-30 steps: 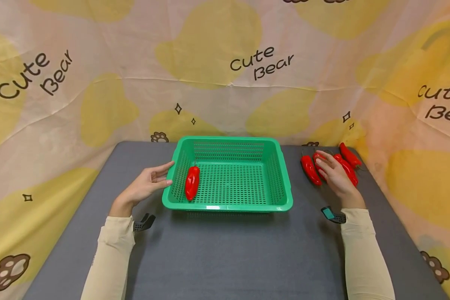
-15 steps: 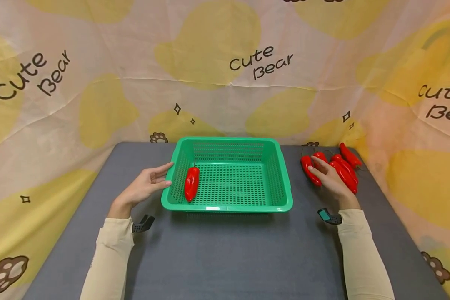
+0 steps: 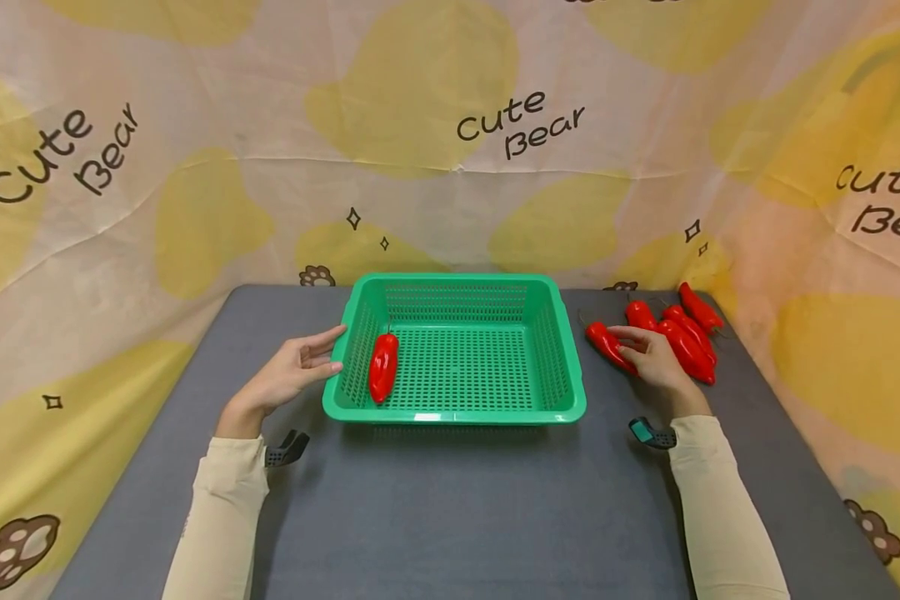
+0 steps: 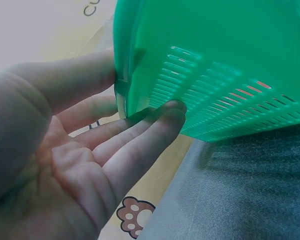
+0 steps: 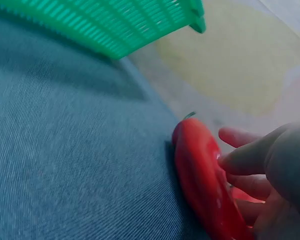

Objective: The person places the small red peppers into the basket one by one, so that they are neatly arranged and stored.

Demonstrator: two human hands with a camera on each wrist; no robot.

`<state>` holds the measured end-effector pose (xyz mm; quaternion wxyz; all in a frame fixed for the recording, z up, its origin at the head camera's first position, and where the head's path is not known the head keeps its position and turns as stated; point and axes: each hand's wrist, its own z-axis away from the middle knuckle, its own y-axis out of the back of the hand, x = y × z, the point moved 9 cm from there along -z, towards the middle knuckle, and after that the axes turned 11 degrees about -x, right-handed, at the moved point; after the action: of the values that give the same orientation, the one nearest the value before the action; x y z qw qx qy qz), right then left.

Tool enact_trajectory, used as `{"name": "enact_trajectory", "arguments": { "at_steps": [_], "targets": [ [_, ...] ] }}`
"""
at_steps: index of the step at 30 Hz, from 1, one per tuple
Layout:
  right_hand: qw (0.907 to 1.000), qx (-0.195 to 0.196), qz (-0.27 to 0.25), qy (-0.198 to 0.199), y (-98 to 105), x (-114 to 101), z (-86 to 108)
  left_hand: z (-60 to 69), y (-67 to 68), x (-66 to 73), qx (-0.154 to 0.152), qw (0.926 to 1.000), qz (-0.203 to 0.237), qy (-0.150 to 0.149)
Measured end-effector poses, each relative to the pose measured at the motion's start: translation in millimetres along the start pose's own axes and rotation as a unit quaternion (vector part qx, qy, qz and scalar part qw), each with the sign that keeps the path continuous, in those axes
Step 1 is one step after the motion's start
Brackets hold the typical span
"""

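Beside the green basket [image 3: 495,417], the red pepper [image 3: 604,342] lies by the right hand [image 3: 656,364]

It sits on the gray tabletop [image 3: 450,517], near the basket's right side, with its thin stem pointing back and to the left. Fingers of the right hand touch it, but I cannot tell if that grip is grasping it or just leaning on it. Behind and to the right of that hand, four more red peppers [image 3: 686,354] lie in a bunch. Inside the basket, on the left, one other pepper [image 3: 384,368] lies with its stem to the back. The left hand [image 3: 288,371] touches the basket's left rim; its grip is loose, with the fingers held out. Both arms wear cream sleeves [image 3: 221,525]. All around hangs a pink and yellow cloth [image 3: 412,83] with paw prints and the words "Cute Bear"
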<state>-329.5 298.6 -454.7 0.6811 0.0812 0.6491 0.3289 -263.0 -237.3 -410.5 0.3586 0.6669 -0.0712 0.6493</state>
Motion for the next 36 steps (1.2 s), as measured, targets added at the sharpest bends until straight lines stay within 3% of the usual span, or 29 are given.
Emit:
{"name": "enact_trajectory", "arguments": {
  "at_steps": [10, 17, 23, 31, 36],
  "targets": [
    [0.9979, -0.008, 0.063, 0.008, -5, -3, -0.5, -0.8, -0.1, 0.2, -0.001, 1.0, -0.001, -0.004],
    [0.9971, -0.045, 0.058, 0.019, -14, -10, -1.0, 0.2, -0.8, 0.2, -0.002, 1.0, 0.003, -0.002],
    [0.9977, -0.007, 0.06, 0.03, -5, -14, 2.3, 0.6, -1.4, -0.8, -0.001, 1.0, 0.0, 0.003],
    [0.9984, 0.042, -0.009, 0.037, 8, -11, 2.7, -0.7, -1.6, 1.0, -0.002, 0.9999, 0.01, -0.005],
    [0.9978, 0.038, -0.045, 0.03, 8, -15, 4.2, -0.9, 0.5, -0.3, -0.004, 0.9999, 0.01, -0.007]
  ]
}}
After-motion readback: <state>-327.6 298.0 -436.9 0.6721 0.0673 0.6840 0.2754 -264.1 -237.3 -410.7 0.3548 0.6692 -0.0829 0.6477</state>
